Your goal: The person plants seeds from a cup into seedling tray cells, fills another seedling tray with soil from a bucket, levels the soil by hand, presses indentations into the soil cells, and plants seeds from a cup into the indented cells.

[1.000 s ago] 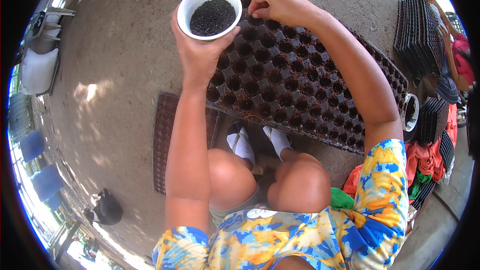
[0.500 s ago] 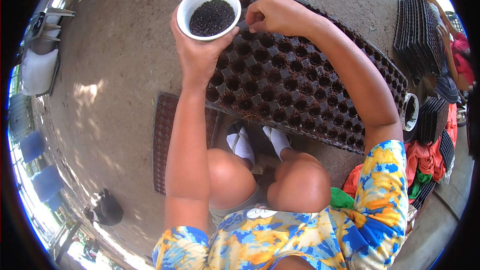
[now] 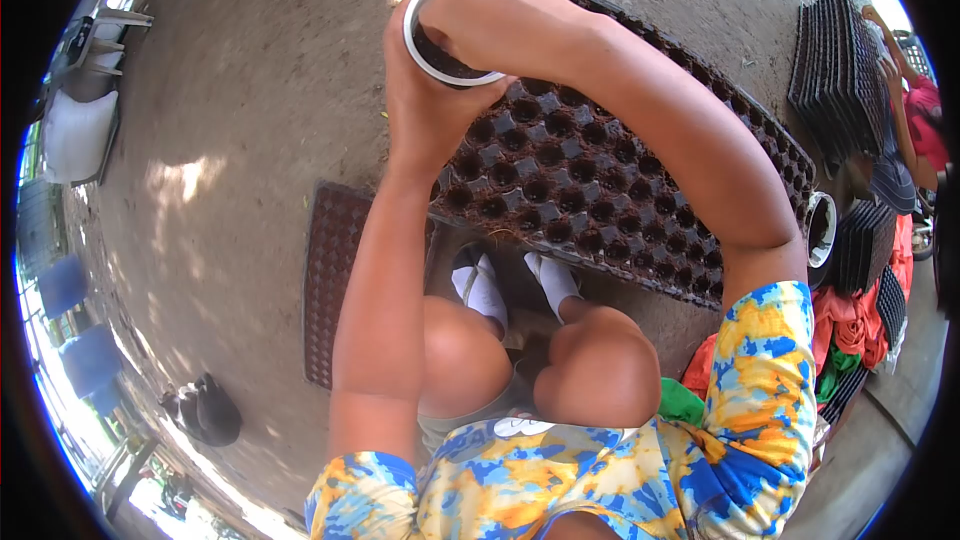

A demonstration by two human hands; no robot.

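Observation:
My left hand (image 3: 428, 112) is wrapped round a white plastic cup (image 3: 412, 38) and holds it up past the far left end of the seedling tray. Small dark grains that look like seeds (image 3: 452, 64) lie inside the cup. My right hand (image 3: 490, 18) reaches over the rim into it, fingers curled and their tips hidden, so what they grip cannot be seen. Below both hands, the black seedling tray (image 3: 550, 154) has dark soil in its cells, with hollows in many of them.
Another soil-filled tray (image 3: 325, 285) lies left of my legs. Stacks of black trays (image 3: 835, 80) stand at right, near a person's arm (image 3: 893, 90). A white-rimmed bucket (image 3: 822, 228) and red cloth (image 3: 850, 320) are beside my right elbow. A dark animal-like shape (image 3: 208, 412) rests on the ground.
My right hand has moved left from above the tray into the cup. My left hand has brought the cup slightly right, tilting it toward the right hand.

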